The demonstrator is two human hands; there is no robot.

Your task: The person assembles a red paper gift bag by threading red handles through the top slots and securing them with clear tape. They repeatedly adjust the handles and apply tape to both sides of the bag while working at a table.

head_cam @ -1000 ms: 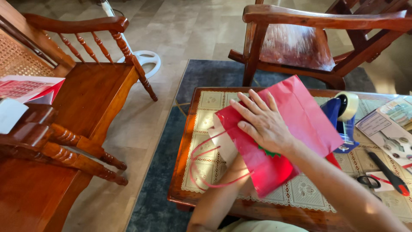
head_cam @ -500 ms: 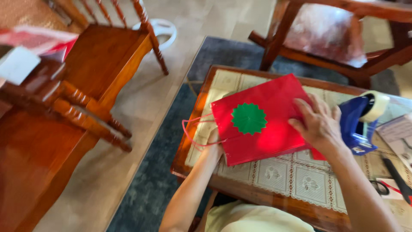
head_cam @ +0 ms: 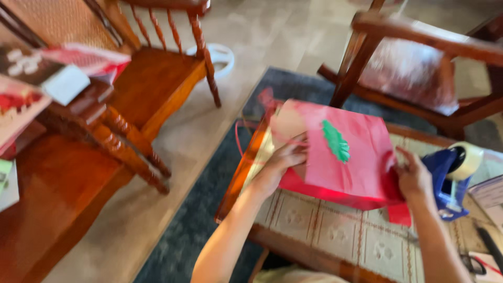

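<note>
though blurred, red bag (head_cam: pixel 361 157) between hands (head_cam: pixel 283 160)

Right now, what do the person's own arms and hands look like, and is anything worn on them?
Both forearms are bare up to the bottom edge of the picture: no sleeves show. The left hand and the right hand carry no gloves. I see no watch or bracelet on either wrist; the picture is too blurred to tell about rings. A pale yellowish garment shows low between the arms.
</note>
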